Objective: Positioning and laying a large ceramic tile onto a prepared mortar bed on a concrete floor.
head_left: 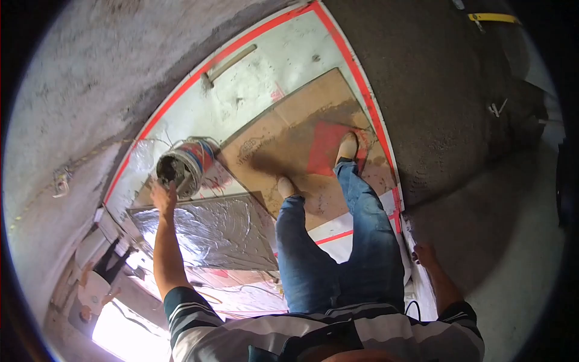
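Observation:
My left hand reaches to the near rim of a round bucket with red and blue on its side. Inside it lies dark grey wet mix, and a pale grey piece leans against the inner wall. My left fingers look curled at the rim; what they grip is hidden. Low on the right, my right hand is beside a long whitish edge, its fingers bent in. Whatever it holds is too small to make out.
Under my feet lies a brown cardboard sheet. A foil-covered board sits beside the bucket. Beyond, a hammer-like tool rests on white flooring edged with red tape. A yellow-handled tool is far right. Another person stands lower left.

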A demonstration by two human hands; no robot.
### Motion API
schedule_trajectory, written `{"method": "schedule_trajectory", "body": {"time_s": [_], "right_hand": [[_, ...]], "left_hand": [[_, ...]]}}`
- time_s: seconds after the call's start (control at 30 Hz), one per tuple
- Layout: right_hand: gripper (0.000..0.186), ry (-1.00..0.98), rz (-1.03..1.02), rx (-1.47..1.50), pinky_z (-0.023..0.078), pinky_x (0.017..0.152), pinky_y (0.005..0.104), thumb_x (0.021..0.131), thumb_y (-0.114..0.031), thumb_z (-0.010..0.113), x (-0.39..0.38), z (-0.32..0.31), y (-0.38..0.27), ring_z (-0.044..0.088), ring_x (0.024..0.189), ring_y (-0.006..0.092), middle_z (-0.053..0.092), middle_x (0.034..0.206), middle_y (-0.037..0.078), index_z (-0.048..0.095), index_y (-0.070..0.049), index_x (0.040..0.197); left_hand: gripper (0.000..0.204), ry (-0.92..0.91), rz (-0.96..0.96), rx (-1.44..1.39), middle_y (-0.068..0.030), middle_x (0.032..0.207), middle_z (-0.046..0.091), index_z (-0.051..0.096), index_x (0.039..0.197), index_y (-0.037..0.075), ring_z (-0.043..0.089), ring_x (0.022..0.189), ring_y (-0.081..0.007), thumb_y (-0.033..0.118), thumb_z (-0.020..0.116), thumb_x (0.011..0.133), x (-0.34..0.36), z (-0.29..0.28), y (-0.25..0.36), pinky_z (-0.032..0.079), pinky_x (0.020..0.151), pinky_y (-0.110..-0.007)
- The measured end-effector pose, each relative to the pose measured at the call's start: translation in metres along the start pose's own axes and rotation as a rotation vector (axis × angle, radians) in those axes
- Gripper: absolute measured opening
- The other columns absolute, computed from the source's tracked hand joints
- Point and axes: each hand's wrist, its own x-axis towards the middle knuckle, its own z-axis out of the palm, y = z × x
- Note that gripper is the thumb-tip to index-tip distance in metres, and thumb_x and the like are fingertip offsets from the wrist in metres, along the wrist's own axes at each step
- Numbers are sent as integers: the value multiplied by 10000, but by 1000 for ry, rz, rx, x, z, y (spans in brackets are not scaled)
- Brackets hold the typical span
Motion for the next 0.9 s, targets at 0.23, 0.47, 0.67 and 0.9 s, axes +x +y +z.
{"method": "schedule_trajectory", "body": {"time_s": [0.23,0.47,0.67,0.9], "right_hand": [[159,82,-41,364,419,379,264,798,-176,502,13,-80,-61,554,478,140,551,601,56,527,-25,755],[181,209,92,502,428,426,262,813,-195,475,4,-104,-107,569,524,144,564,655,66,511,-17,805],[160,294,-3,463,429,450,308,784,-184,474,70,-74,-127,562,500,204,542,624,124,465,-25,802],[170,396,-370,34,441,607,386,821,-172,480,323,-117,-186,559,740,325,552,768,187,485,-10,871]], "left_hand": [[389,-90,377,-486,-220,914,568,502,1025,-14,545,864,-341,246,535,737,62,-74,255,425,749,-370],[369,-329,620,-435,-179,948,571,514,1047,35,548,884,-313,280,500,771,156,-39,471,431,757,-363],[377,-264,745,-251,-147,979,558,526,1049,77,527,927,-290,297,530,743,254,40,602,412,798,-377],[499,59,1068,36,-102,1173,405,401,1169,116,399,1059,-290,238,585,722,321,138,680,403,832,-386]]}}
